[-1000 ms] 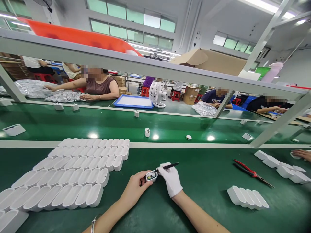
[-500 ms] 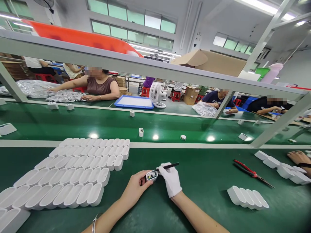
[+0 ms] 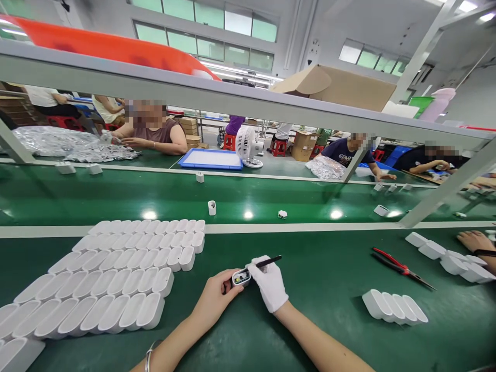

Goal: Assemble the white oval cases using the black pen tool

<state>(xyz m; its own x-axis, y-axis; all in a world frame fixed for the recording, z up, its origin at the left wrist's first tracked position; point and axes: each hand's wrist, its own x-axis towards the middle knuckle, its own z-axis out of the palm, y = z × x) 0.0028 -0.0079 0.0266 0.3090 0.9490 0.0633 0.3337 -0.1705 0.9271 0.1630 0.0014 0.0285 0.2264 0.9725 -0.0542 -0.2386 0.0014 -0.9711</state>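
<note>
My bare left hand (image 3: 217, 295) is closed around a small white oval plastic housing (image 3: 241, 278), its open top facing up. Inside the housing, small electronic parts show, too fine to make out singly. In a white glove, my right hand (image 3: 268, 284) pinches black tweezers (image 3: 267, 262), whose back end sticks out to the right. The tweezers' tips reach the housing's rim; whether they touch the parts inside I cannot tell. On the left, rows of white oval plastic shells (image 3: 112, 279) lie on the green table, apart from my hands.
Red-and-black long-nose pliers (image 3: 403, 268) lie at right, near a short row of white shells (image 3: 395, 307). Another person's hand (image 3: 476, 243) rests at the right edge. A green conveyor belt (image 3: 248, 196) carries several small pieces beyond the table. An overhead shelf (image 3: 232, 98) crosses the view.
The pieces on the belt have shifted left. My hands hold the housing and tweezers in nearly the same pose. Across the belt, a worker's arm has drawn in, and another's hand has reached out.
</note>
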